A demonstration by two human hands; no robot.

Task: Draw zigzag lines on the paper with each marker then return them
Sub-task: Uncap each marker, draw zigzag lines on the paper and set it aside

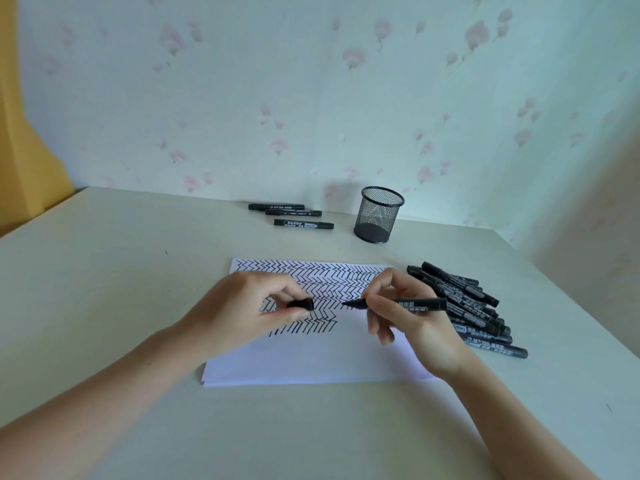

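Note:
A white sheet of paper (311, 358) lies in the middle of the table, its upper half filled with rows of black zigzag lines. My right hand (405, 317) grips an uncapped black marker (415, 304), held level above the paper with its tip pointing left. My left hand (249, 306) pinches the marker's black cap (303, 303), a short gap left of the tip. A pile of several black markers (478, 313) lies just right of the paper. Three more black markers (294, 216) lie in a row at the back of the table.
A black mesh pen cup (379, 214) stands behind the paper, near the wall, to the right of the three markers. The pale table (104, 306) ends at a floral-papered wall; its right edge runs diagonally past the marker pile. A yellow curtain hangs at far left.

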